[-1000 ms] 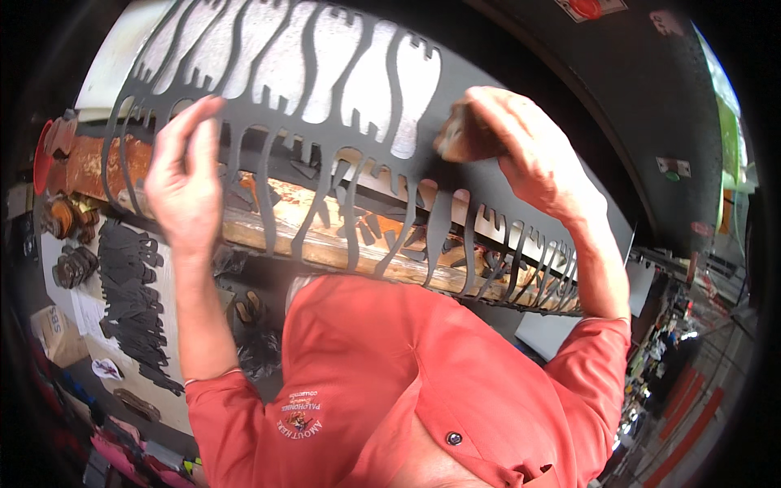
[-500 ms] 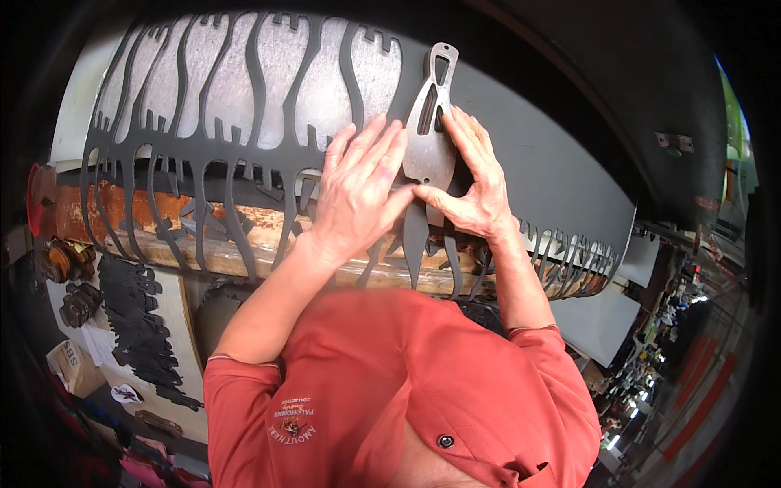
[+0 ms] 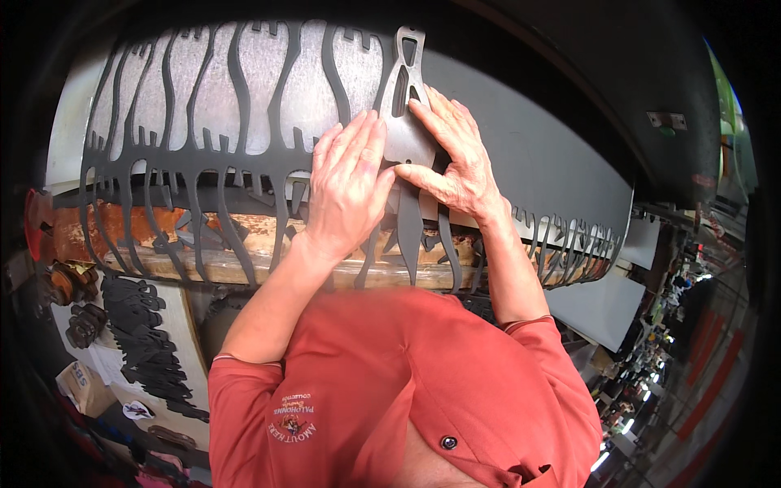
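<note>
A flat silver metal cutting die (image 3: 409, 145) with a narrow, slotted upper part lies on a dark grey sheet (image 3: 545, 154), right beside the sheet's cut-out part. My left hand (image 3: 346, 187) lies flat along the die's left side, fingers stretched and close together. On the other side, my right hand (image 3: 462, 175) has its fingers extended along the die's right edge. Its thumb reaches across the die's lower end, where the two thumbs nearly meet. Neither hand wraps round the die. Its underside and part of its right edge are hidden.
Curved cut-outs in the sheet bare a metal plate (image 3: 259, 106). Strips of sheet hang over a worn wooden edge (image 3: 220, 268) with dark scraps. A dark machine part (image 3: 602, 89) overhangs the far right. Dark cut pieces (image 3: 146, 342) lie piled at lower left.
The die and both hands sit a little further left and farther away, and the die's far end has swung slightly left. The sheet also appears shifted left. Both hands stay against the die.
</note>
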Motion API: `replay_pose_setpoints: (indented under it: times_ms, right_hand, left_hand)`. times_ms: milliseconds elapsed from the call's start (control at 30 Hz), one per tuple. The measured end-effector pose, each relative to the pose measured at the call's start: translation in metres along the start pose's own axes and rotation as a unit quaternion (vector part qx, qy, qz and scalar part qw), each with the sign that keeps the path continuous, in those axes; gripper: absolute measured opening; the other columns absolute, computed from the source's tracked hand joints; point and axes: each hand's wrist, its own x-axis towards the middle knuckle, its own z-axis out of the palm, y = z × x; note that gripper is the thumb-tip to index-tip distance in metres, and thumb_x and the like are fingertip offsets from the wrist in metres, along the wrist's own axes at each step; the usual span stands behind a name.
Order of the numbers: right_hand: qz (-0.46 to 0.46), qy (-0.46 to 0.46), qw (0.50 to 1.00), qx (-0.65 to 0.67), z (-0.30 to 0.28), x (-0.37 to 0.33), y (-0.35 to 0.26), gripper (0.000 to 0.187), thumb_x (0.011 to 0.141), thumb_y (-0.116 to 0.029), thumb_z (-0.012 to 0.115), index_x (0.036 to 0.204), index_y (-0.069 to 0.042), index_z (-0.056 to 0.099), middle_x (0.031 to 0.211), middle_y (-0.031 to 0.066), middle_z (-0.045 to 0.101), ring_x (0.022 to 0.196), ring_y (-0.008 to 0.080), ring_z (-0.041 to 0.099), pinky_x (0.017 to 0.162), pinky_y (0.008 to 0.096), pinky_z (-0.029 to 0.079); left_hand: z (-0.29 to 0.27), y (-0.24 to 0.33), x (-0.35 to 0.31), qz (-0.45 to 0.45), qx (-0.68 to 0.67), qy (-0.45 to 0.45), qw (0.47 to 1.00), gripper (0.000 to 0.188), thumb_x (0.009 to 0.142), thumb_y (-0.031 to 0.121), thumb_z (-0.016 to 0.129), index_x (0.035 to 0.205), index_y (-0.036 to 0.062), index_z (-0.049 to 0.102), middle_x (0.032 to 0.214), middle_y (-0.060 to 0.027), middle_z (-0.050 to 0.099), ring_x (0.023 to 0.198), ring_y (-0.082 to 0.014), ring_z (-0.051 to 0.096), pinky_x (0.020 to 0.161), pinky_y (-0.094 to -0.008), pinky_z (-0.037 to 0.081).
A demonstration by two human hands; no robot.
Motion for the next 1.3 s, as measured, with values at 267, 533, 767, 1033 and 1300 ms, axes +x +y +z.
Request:
replay_pose_setpoints:
  times_ms: [267, 533, 767, 1033, 1300]
  right_hand:
    - [0.05, 0.07, 0.996, -0.011, -0.002, -0.033, -0.031, 0.081, 0.084, -0.03, 0.089, 0.15, 0.003, 0.055, 0.145, 0.0271, 0.062, 0.14, 0.0474, 0.054, 0.121, 0.0585, 0.04]
    - [0.04, 0.236, 0.967, -0.09, 0.027, -0.052, -0.036, 0.052, 0.082, -0.016, 0.085, 0.129, 0.0, 0.068, 0.121, 0.019, 0.074, 0.117, 0.04, 0.07, 0.11, 0.0543, 0.051]
    - [0.099, 0.267, 0.949, 0.134, -0.015, -0.067, -0.046, 0.028, 0.093, -0.012, 0.079, 0.118, -0.002, 0.073, 0.111, 0.0167, 0.075, 0.109, 0.0301, 0.073, 0.099, 0.0425, 0.057]
    - [0.128, 0.682, 0.719, -0.044, -0.208, -0.154, 0.026, 0.033, 0.111, -0.026, 0.061, 0.09, -0.001, 0.068, 0.074, 0.0001, 0.067, 0.066, 0.0094, 0.057, 0.063, 0.0281, 0.048]
    - [0.213, 0.535, 0.815, 0.066, -0.122, -0.232, 0.006, 0.026, 0.106, -0.024, 0.068, 0.089, -0.004, 0.07, 0.074, -0.0033, 0.063, 0.068, 0.0054, 0.058, 0.063, 0.0264, 0.049]
  left_hand:
    - [-0.057, 0.02, -0.016, -0.012, -0.102, -0.022, 0.994, 0.049, 0.089, -0.005, 0.079, 0.136, -0.0028, 0.067, 0.131, -0.0222, 0.072, 0.116, -0.0382, 0.071, 0.097, -0.0434, 0.057]
    - [-0.042, 0.028, -0.089, 0.048, -0.014, -0.032, 0.998, 0.019, 0.085, -0.002, 0.081, 0.089, 0.0052, 0.064, 0.082, -0.0096, 0.07, 0.073, -0.0306, 0.064, 0.072, -0.042, 0.05]
    - [-0.033, 0.02, -0.096, 0.073, 0.065, -0.009, 0.995, 0.021, 0.087, 0.003, 0.08, 0.074, 0.0075, 0.064, 0.069, -0.0082, 0.063, 0.066, -0.0304, 0.061, 0.067, -0.0446, 0.044]
    - [-0.02, 0.007, -0.1, 0.08, 0.095, 0.039, 0.991, 0.023, 0.09, 0.004, 0.079, 0.074, 0.0042, 0.063, 0.072, -0.0124, 0.065, 0.068, -0.0332, 0.062, 0.068, -0.0451, 0.045]
    - [-0.027, 0.041, -0.093, 0.125, 0.064, 0.1, 0.985, 0.014, 0.097, 0.006, 0.076, 0.11, 0.0016, 0.073, 0.107, -0.0145, 0.073, 0.094, -0.0292, 0.07, 0.086, -0.041, 0.056]
